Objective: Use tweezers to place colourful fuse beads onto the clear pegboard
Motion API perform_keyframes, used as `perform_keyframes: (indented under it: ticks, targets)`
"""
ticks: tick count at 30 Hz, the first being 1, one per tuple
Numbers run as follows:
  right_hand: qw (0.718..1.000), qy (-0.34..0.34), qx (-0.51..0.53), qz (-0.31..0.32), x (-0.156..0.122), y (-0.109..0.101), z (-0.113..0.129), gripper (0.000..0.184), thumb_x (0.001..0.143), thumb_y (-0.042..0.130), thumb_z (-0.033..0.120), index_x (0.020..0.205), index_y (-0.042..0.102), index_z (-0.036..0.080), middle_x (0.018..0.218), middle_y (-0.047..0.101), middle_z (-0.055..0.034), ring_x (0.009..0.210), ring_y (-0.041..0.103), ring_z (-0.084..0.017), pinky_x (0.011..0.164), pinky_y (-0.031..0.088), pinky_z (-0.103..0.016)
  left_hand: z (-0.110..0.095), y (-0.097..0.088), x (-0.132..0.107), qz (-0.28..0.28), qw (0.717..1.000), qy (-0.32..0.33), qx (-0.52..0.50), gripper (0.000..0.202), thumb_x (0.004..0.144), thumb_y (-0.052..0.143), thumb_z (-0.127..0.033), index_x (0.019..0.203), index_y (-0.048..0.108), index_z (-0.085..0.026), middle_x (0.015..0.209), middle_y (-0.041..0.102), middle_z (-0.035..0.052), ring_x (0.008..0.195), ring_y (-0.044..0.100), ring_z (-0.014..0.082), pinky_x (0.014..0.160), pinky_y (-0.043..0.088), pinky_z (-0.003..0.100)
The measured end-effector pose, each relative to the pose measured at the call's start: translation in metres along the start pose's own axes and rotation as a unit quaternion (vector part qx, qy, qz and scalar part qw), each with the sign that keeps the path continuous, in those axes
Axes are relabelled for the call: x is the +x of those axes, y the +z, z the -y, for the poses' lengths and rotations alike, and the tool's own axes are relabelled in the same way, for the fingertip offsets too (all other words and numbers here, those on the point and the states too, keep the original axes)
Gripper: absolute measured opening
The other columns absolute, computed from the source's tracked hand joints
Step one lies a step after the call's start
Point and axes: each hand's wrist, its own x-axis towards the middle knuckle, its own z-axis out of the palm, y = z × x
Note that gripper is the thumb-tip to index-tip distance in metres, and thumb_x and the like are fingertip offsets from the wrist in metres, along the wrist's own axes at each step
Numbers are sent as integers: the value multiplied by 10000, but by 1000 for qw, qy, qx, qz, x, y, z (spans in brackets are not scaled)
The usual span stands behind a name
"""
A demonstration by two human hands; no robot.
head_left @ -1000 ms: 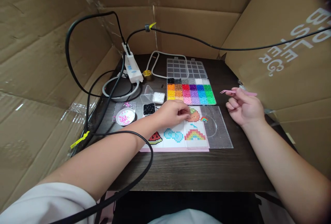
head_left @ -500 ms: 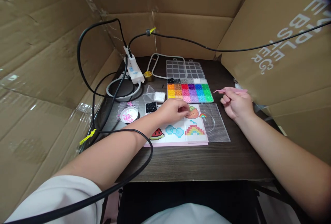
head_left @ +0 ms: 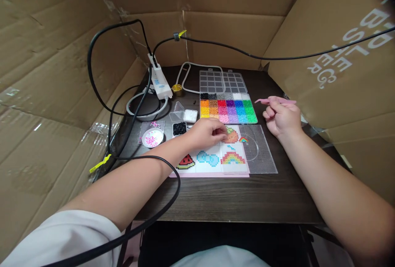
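Our right fingers [head_left: 270,114] pinch slim pink tweezers [head_left: 288,101], tips frame-left toward the clear plastic bead box [head_left: 247,123]; left fingers [head_left: 220,129] curl, hold unclear.

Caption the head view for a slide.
Right hand holding pink tweezers near a bead box, left hand over printed patterns.

Black cable [head_left: 123,239] across left forearm [head_left: 132,186]

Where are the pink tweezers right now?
In the head view, the pink tweezers are in the person's right hand, just right of the colourful bead box.
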Motion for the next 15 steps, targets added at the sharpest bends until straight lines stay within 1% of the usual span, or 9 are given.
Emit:
perform_keyframes:
  ticks: [2,6,10,15]
  targets:
    - [1000,0,-2,14,0,-1,1,198,724,796,283,726,620,192,726,711,-28,398,376,-34,365,327,-191,-1,-1,0,-5,1000,0,-8,246,921,592,-385,963,644,-149,927,666,28,823,628,128,771,543,331]
    - [999,22,-5,32,0,-2,6,218,709,806,291,680,612,194,749,722,-30,404,385,-38,371,330,-197,-4,-3,0,-24,999,3,-22,116,871,629,-269,881,690,-171,820,687,16,758,606,110,731,489,274]
    - [999,41,9,35,1,-3,10,207,687,816,272,669,632,179,770,733,-52,418,388,-37,382,331,-193,-6,-5,0,-35,999,3,-31,101,844,632,-235,875,713,-182,813,697,23,730,591,104,703,455,257]
    - [998,47,14,27,4,-7,9,191,655,836,250,656,658,183,775,727,-35,436,402,-37,390,349,-194,-6,-6,1,-28,999,-3,-42,98,837,626,-217,862,717,-190,815,701,20,743,593,104,698,445,252]
